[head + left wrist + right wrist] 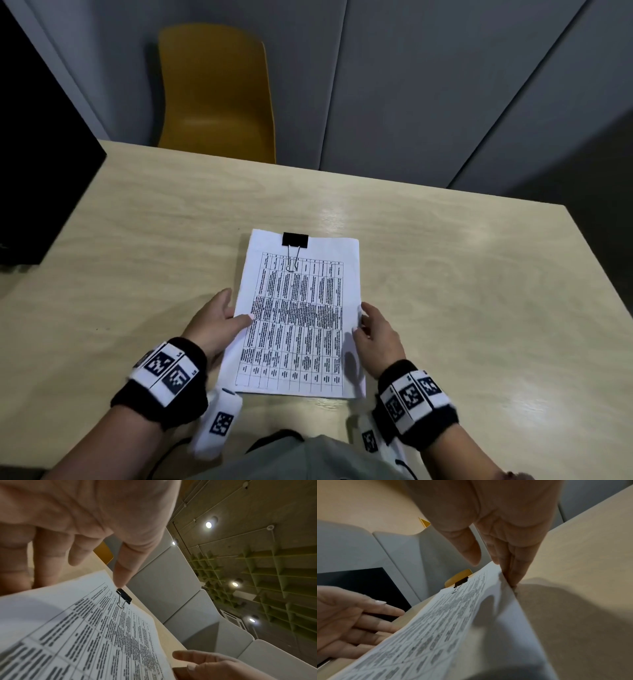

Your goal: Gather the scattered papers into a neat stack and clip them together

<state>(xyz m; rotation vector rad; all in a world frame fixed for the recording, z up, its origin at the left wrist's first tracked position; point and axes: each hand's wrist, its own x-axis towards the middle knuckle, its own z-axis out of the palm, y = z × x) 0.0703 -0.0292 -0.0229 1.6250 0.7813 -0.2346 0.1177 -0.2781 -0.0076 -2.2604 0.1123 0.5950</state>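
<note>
A stack of white papers (298,318) printed with a table lies lengthwise in front of me on the wooden table (462,274). A black binder clip (295,240) grips the middle of its far edge, silver handle folded onto the top sheet. My left hand (224,317) holds the stack's left edge, thumb on top and fingers underneath. My right hand (370,323) has straight fingers against the right edge, the thumb hovering just above. The left wrist view shows the papers (85,628) and clip (124,596). In the right wrist view, the stack (445,628) looks slightly raised at its near end.
A yellow chair (219,96) stands behind the table's far edge, against grey wall panels. A large black object (41,164) rises at the table's left side. White tagged devices (219,421) hang below my wrists at the near edge.
</note>
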